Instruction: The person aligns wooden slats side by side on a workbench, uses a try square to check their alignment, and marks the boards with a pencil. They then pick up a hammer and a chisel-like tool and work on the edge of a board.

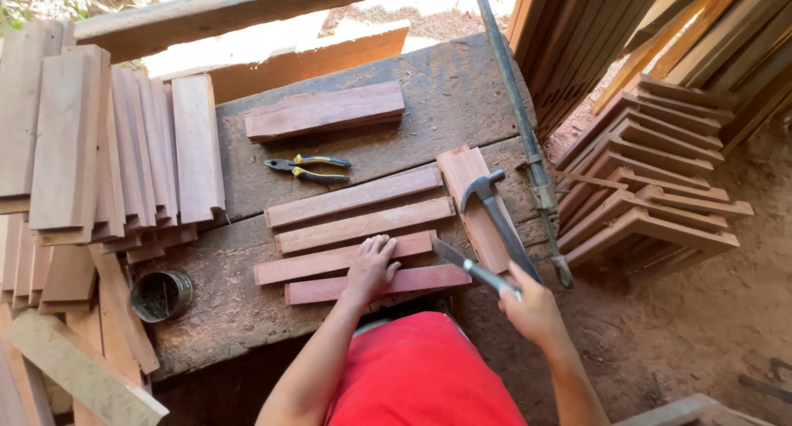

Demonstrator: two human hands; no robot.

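Observation:
Several reddish wooden slats [365,225] lie side by side on a dark, worn workbench [462,88]. My left hand [371,265] presses flat on the two nearest slats, fingers spread. My right hand [532,306] grips a chisel-like tool [470,267] whose blade rests at the right end of the nearest slat [318,291]. A claw hammer [495,211] lies over a short board [469,174] set across the slats' right ends. Its handle runs down to my right hand, and I cannot tell if that hand also holds it.
Yellow-handled pliers [309,169] and a thick wooden block [324,111] lie farther back on the bench. A rusty tin can [161,296] stands at the front left. A long bar clamp [528,137] runs along the right edge. Stacked boards [91,145] fill the left, angled wooden pieces [643,195] the right.

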